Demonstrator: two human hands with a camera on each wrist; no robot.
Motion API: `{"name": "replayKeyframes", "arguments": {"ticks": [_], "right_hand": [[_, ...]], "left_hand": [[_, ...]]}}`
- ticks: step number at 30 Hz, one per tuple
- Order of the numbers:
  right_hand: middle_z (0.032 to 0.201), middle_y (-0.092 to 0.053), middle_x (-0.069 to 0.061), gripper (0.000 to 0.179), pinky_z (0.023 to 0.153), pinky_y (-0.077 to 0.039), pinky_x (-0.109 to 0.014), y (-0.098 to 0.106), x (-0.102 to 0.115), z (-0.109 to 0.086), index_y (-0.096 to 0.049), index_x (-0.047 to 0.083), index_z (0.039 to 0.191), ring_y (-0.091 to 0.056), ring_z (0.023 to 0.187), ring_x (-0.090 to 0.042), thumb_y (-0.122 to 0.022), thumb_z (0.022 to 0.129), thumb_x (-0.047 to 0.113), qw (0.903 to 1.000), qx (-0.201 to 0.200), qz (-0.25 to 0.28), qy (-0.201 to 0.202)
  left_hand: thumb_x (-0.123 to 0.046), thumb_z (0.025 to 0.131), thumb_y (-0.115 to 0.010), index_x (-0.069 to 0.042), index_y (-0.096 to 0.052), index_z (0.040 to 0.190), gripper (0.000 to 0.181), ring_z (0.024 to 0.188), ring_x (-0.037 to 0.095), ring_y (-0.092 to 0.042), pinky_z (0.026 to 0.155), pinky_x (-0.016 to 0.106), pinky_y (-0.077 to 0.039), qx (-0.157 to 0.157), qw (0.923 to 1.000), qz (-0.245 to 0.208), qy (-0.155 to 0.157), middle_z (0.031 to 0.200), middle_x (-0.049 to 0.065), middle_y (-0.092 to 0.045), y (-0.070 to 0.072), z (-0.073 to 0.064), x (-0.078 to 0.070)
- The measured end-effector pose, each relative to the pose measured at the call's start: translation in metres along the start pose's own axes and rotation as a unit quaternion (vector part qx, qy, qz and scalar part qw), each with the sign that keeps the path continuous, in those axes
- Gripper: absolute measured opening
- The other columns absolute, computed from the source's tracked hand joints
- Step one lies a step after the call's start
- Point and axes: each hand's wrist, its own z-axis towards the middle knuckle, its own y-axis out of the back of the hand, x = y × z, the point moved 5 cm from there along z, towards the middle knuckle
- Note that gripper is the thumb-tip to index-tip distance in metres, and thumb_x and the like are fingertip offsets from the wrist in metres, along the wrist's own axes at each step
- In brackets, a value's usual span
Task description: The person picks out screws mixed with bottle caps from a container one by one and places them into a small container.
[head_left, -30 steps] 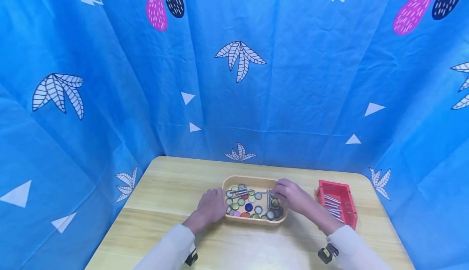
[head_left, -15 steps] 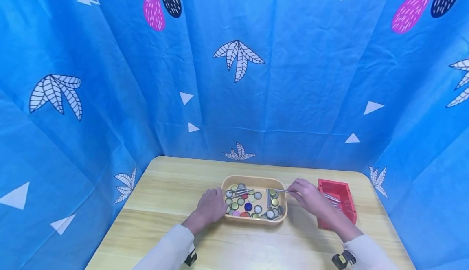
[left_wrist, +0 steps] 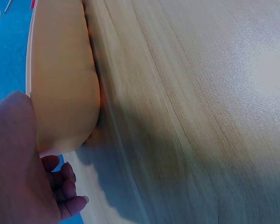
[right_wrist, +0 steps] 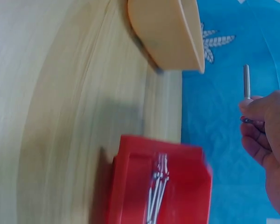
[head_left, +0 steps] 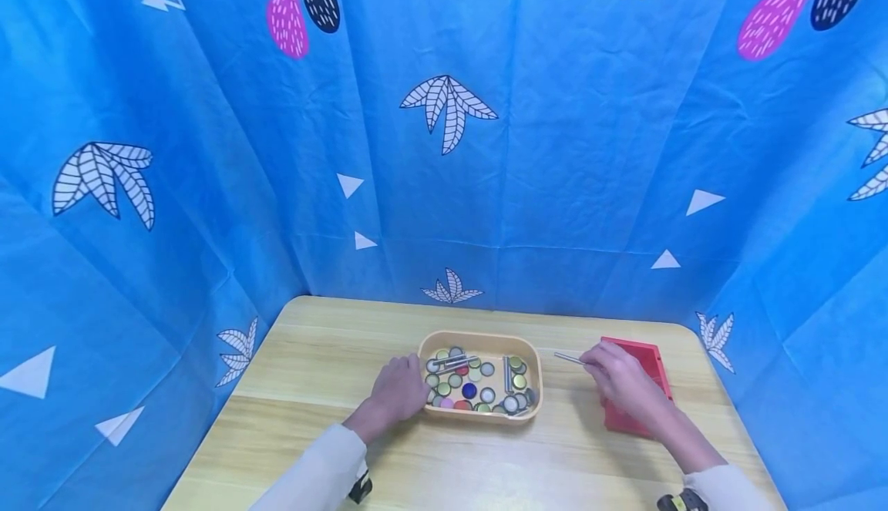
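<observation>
My right hand [head_left: 623, 378] pinches a thin silver metal rod [head_left: 569, 358], which points left out of the fingers; the right wrist view shows the rod [right_wrist: 246, 81] between thumb and fingertips. The hand is above the red bin [head_left: 655, 364], where several more metal rods [right_wrist: 157, 189] lie, seen in the right wrist view. At the left end of a tan plastic tub [head_left: 479, 416], my left hand [head_left: 400, 389] grips the rim, thumb over the edge and fingers curled outside. Bottle caps [head_left: 469, 391] in several colours and a few metal rods [head_left: 507, 374] lie inside the tub.
Both containers stand on a light wooden table [head_left: 333, 357], the red bin to the right of the tub with a gap of table between them. A blue patterned curtain [head_left: 444, 187] surrounds the table at the back and sides.
My right hand has carried the metal rod out of the tan tub, rightwards across the gap to the red bin. The left hand and the tub have stayed in place.
</observation>
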Motion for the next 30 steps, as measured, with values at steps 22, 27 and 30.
{"name": "replayKeyframes", "arguments": {"ticks": [22,27,30], "right_hand": [[0.093,-0.072,-0.011,0.016,0.080,-0.061,-0.051,0.018,-0.041,-0.026,-0.074,0.005,0.097,-0.071,0.087,-0.029,-0.080,0.083,-0.001,0.9953,-0.004,-0.049,-0.083],[0.096,-0.073,-0.017,0.018,0.080,-0.060,-0.054,0.019,-0.046,-0.031,-0.073,0.000,0.099,-0.070,0.089,-0.034,-0.077,0.083,-0.003,0.9933,-0.006,-0.073,-0.090],[0.098,-0.072,-0.022,0.019,0.083,-0.059,-0.056,0.017,-0.049,-0.034,-0.072,-0.004,0.103,-0.070,0.092,-0.039,-0.074,0.085,-0.004,0.9896,0.014,-0.082,-0.117]], "left_hand": [[-0.027,0.089,-0.062,0.000,-0.055,0.105,0.033,0.073,0.022,-0.047,0.064,0.036,-0.041,0.005,0.9999,-0.012,0.005,0.083,0.008,-0.052,0.001,-0.002,-0.001],[-0.026,0.089,-0.062,0.000,-0.055,0.103,0.031,0.073,0.023,-0.047,0.064,0.037,-0.041,-0.008,0.9999,-0.012,-0.001,0.082,0.008,-0.052,0.001,-0.002,-0.001],[-0.025,0.088,-0.062,0.000,-0.055,0.101,0.029,0.072,0.023,-0.048,0.064,0.037,-0.041,-0.012,0.9998,-0.014,-0.003,0.081,0.009,-0.052,0.001,-0.002,-0.001]]}}
